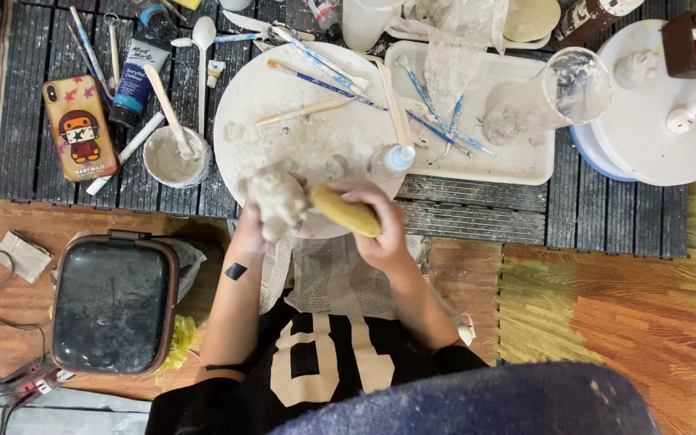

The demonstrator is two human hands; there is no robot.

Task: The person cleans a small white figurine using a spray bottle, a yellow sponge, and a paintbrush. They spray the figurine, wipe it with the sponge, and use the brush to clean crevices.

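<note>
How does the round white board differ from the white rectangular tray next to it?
The round board is a flat disc without walls; the tray is rectangular with a raised rim. The board bears clay smears and brushes; the tray holds a clear cup on its side. Both are white and clay-soiled.

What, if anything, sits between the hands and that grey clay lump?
Nothing visible. The left hand holds the clay lump directly, and the right hand presses a yellow sponge against its side, above the round white board.

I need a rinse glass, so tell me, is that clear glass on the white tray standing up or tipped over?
Tipped over. The clear glass lies on its side on the white tray, its round mouth facing right.
</note>
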